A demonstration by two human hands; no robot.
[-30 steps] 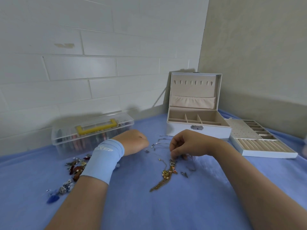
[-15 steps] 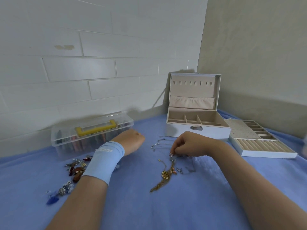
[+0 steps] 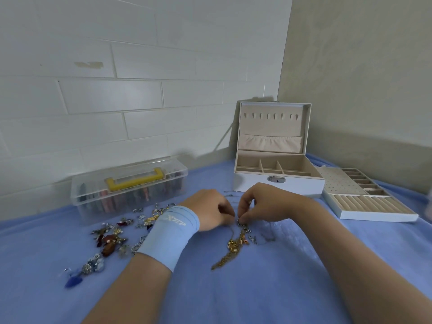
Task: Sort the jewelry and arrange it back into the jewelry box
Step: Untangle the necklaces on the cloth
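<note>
Change: left hand (image 3: 210, 210) was a loose fist parked well left of the tangle. It has now slid right and meets the right hand (image 3: 264, 204) directly over it. The right hand has barely moved and is still on the same spot.

Fingers:
- Right thumb and forefinger (image 3: 245, 212) pinch the silver links (image 3: 244, 226) at the top end of the tangle.
- Left fingers (image 3: 228, 212) are curled, with the tips at the same links. I can't tell whether they actually grip, because the contact is hidden behind the knuckles.

Jewelry:
- The gold chain (image 3: 230, 250) lies on the tabletop (image 3: 257, 288) just below both hands, trailing toward the camera, with its upper end mixed into the silver links.
- The loose pile of charms and earrings (image 3: 112, 239) sits to the left, partly behind the wristband (image 3: 170, 235).
- None of it is in the box (image 3: 257, 187) yet. The box is open just behind the hands and its compartments look bare.
- The tray (image 3: 336, 183) is out, beside the box on the right, and also looks unfilled.
- The clear case (image 3: 131, 190) is at back left with its lid on.

Read: two hands on one knot suggests untangling, i.e. splitting the silver from the gold before anything gets binned. Sorting is at an early stage and placement hasn't started.

Risk: thin chains tighten if pulled apart hard, so the loop needs easing open. The gold chain may also drag along if the silver is lifted too soon.
</note>
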